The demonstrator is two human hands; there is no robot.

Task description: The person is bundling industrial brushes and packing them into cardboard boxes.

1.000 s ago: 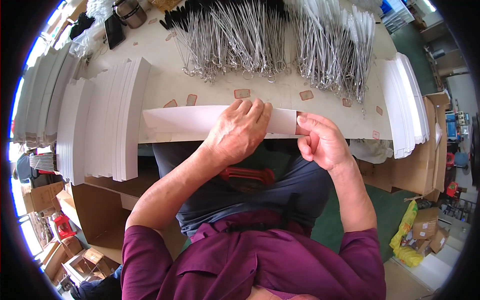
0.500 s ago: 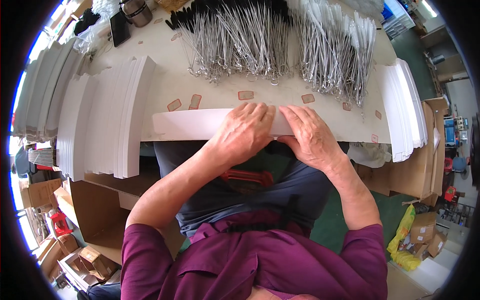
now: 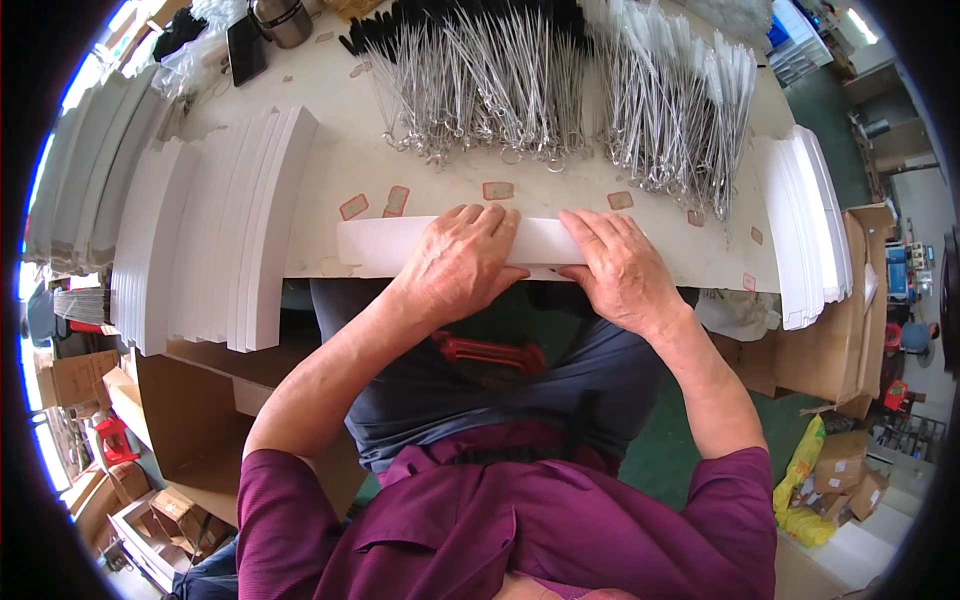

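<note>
A long, narrow white carton (image 3: pixel 545 240) lies along the near edge of the table, crosswise in front of me. My left hand (image 3: pixel 458 250) grips its middle, fingers bent over the far edge and thumb at the near side. On the right part, my right hand (image 3: pixel 620 265) holds it the same way, its thumb pointing toward the left one. A short stretch of white card shows between the hands, and the longer end sticks out to the left. The right end is largely hidden under my right hand.
Stacks of long white cartons stand at the left (image 3: pixel 225 230) and right (image 3: pixel 805 225). Wire-handled brushes with black bristles (image 3: pixel 480 90) and white bristles (image 3: pixel 670 110) lie in heaps at the back. A phone (image 3: pixel 245 52) and a metal cup (image 3: pixel 282 20) sit far left.
My left hand has slid left, widening the gap between my hands. The white carton has shifted to the right, while my right hand stays nearly in place.
</note>
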